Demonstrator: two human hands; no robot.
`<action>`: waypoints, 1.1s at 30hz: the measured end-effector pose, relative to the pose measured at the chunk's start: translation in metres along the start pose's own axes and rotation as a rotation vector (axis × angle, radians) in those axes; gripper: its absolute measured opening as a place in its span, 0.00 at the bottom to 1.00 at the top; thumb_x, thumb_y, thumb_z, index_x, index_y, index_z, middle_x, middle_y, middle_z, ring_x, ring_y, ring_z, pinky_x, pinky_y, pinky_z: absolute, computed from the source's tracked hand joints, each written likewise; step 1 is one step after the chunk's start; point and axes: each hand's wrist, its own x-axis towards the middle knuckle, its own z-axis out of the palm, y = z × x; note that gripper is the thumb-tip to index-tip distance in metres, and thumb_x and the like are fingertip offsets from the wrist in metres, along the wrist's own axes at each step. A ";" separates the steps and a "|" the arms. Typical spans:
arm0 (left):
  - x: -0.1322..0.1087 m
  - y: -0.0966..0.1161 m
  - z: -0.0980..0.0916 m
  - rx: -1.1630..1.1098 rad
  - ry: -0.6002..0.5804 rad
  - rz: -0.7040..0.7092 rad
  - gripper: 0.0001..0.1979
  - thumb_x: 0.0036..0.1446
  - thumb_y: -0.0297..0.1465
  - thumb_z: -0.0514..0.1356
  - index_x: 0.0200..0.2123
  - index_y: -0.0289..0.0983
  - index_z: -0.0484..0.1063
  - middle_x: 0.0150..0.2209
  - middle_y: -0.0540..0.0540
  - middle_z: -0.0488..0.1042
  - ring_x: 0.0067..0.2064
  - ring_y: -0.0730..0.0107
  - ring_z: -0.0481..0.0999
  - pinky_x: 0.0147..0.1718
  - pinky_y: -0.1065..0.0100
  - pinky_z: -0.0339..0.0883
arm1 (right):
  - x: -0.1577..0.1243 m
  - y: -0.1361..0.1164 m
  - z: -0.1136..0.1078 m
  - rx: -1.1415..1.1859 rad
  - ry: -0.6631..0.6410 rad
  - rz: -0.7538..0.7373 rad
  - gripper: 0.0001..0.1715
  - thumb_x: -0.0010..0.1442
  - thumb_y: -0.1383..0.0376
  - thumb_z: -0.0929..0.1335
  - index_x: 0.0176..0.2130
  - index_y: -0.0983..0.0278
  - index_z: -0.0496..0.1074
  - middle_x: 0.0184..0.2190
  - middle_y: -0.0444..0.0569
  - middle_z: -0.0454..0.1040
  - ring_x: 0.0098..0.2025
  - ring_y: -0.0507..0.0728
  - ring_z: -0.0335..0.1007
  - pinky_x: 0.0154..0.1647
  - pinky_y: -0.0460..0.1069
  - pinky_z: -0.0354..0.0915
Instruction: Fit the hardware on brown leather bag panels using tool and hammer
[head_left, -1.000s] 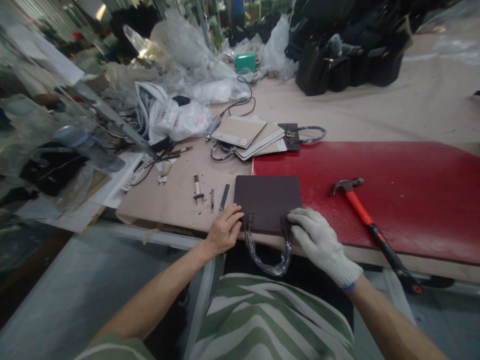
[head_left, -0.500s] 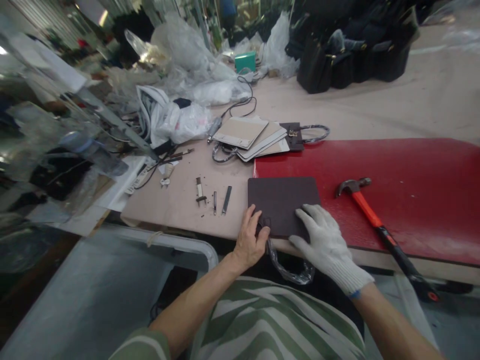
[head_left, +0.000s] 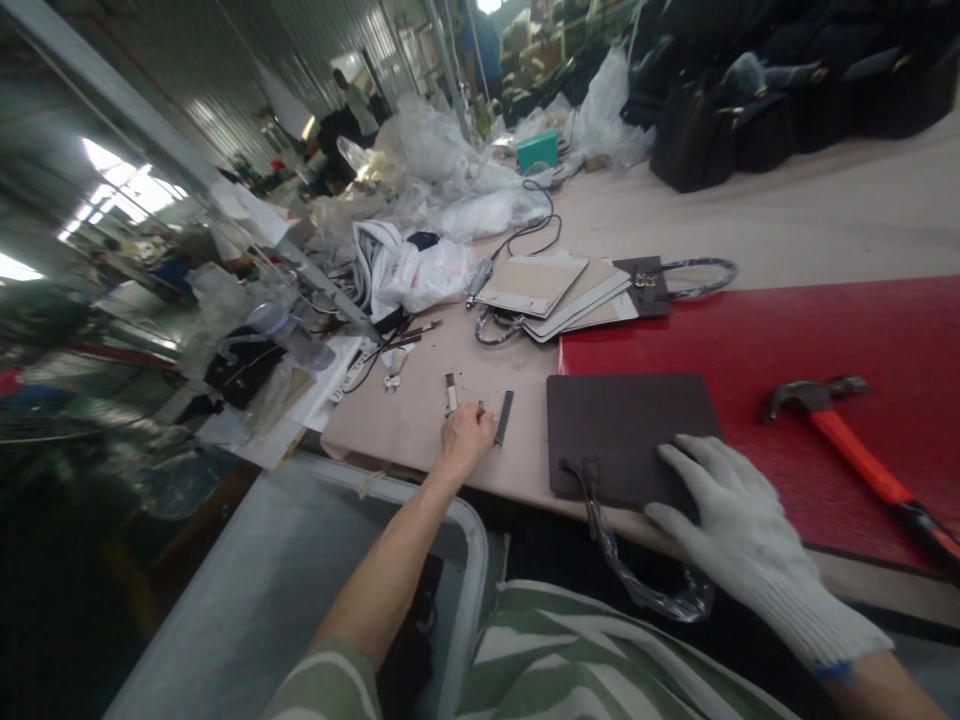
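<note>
A dark brown flat bag panel (head_left: 626,430) lies at the table's front edge, partly on the red mat. Its plastic-wrapped handle (head_left: 645,580) hangs over the edge. My right hand (head_left: 727,510), in a white knitted glove, rests on the panel's right side with fingers spread. Bare, my left hand (head_left: 469,437) is on the table left of the panel, fingers curled together over a short metal rod, mostly hidden beneath them. To its right lies a flat dark metal bar (head_left: 505,418); behind it, a small metal tool (head_left: 451,388) is partly covered.
On the red mat (head_left: 810,340) lies a claw hammer (head_left: 855,455) with a red and black handle. Stacked beige panels (head_left: 532,285) sit farther back. Black bags (head_left: 697,140) and clear plastic wrap (head_left: 442,180) line the rear. A grey bin (head_left: 300,560) stands below the front edge.
My left hand has left the panel's lower left corner and moved left to the small tools, its fingers now curled in. The gloved right hand stays on the panel. The view has turned left.
</note>
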 end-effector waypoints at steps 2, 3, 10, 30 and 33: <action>0.006 0.006 -0.001 0.015 -0.071 0.037 0.12 0.65 0.36 0.59 0.41 0.36 0.81 0.44 0.37 0.82 0.48 0.54 0.80 0.49 0.60 0.70 | 0.000 -0.001 -0.001 0.003 0.002 -0.004 0.33 0.61 0.52 0.65 0.57 0.72 0.74 0.59 0.66 0.70 0.61 0.76 0.64 0.61 0.69 0.65; 0.008 0.011 0.000 0.025 -0.106 0.041 0.13 0.64 0.38 0.60 0.42 0.36 0.81 0.45 0.37 0.82 0.49 0.53 0.80 0.49 0.60 0.70 | 0.000 -0.002 -0.001 0.005 0.000 0.000 0.33 0.61 0.52 0.65 0.57 0.72 0.74 0.60 0.65 0.70 0.61 0.76 0.64 0.61 0.69 0.65; 0.025 0.033 0.000 0.024 -0.288 -0.046 0.07 0.52 0.30 0.65 0.32 0.32 0.80 0.38 0.28 0.82 0.47 0.43 0.81 0.45 0.57 0.71 | -0.002 -0.008 -0.007 0.020 -0.042 0.039 0.33 0.59 0.55 0.69 0.59 0.70 0.73 0.62 0.63 0.69 0.64 0.75 0.62 0.65 0.68 0.62; -0.038 0.057 0.021 -1.499 -0.348 -0.050 0.31 0.42 0.43 0.75 0.43 0.36 0.65 0.32 0.48 0.81 0.27 0.71 0.79 0.27 0.70 0.75 | -0.004 -0.011 -0.013 0.077 -0.084 0.085 0.34 0.58 0.57 0.72 0.60 0.69 0.72 0.63 0.63 0.67 0.67 0.75 0.59 0.68 0.69 0.58; -0.044 0.080 0.029 -1.532 -0.359 0.004 0.29 0.44 0.42 0.75 0.44 0.35 0.68 0.35 0.45 0.82 0.33 0.68 0.82 0.35 0.67 0.78 | -0.003 -0.012 -0.015 0.139 -0.084 0.102 0.33 0.58 0.58 0.71 0.60 0.68 0.72 0.63 0.62 0.68 0.67 0.75 0.59 0.67 0.70 0.59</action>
